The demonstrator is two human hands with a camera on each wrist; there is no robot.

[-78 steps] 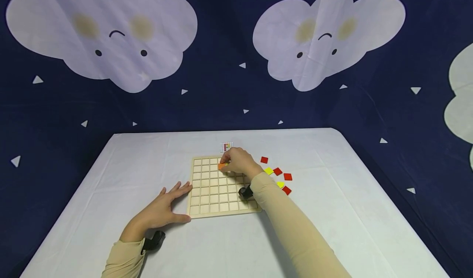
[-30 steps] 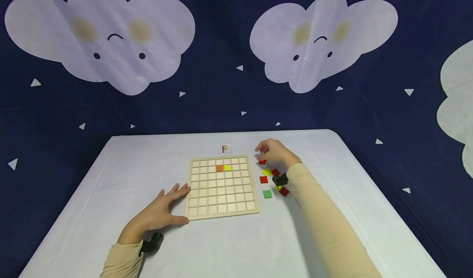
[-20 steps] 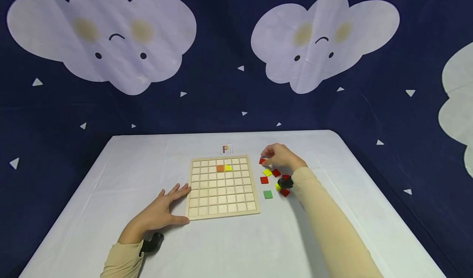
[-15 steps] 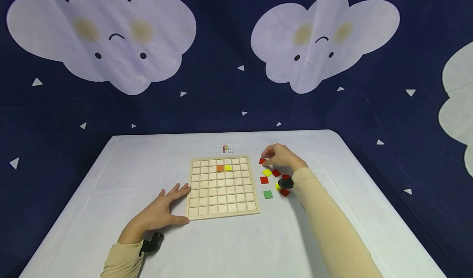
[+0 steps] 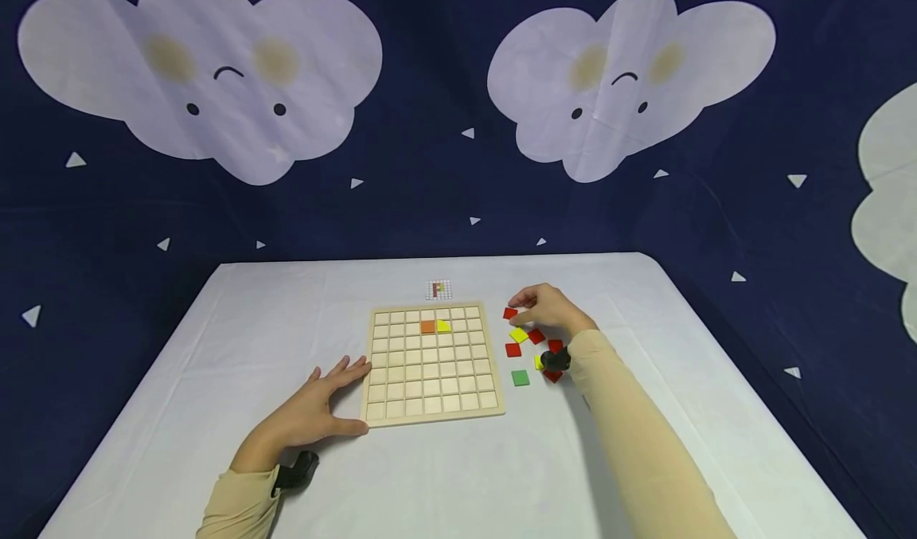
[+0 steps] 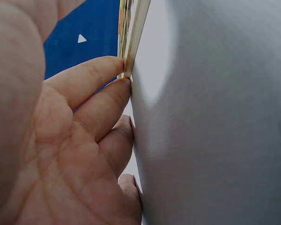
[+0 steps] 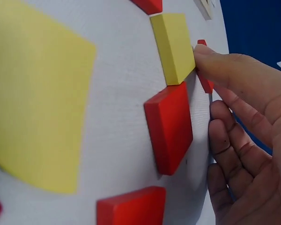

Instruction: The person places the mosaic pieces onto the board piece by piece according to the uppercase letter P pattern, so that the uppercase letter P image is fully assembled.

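Note:
My left hand lies on the white table with its fingers spread. Its fingertips and thumb touch the left edge of a wooden grid board; the left wrist view has the fingers straight against that edge. On the board, an orange square tile sits beside a yellow tile with one rounded corner. Right of the board, my right hand pinches a red square tile between thumb and fingers, low at the tabletop. In the right wrist view the thumb partly covers that red tile.
Nearer than the right hand lie several loose tiles: a yellow one, red ones and a green square. Another yellow tile is partly behind the wrist camera. A small card with a coloured grid pattern lies beyond the board.
My right hand has left the orange tile on the board, moved right to the loose tiles and come down onto the far red tile. The left hand stays at the board's edge.

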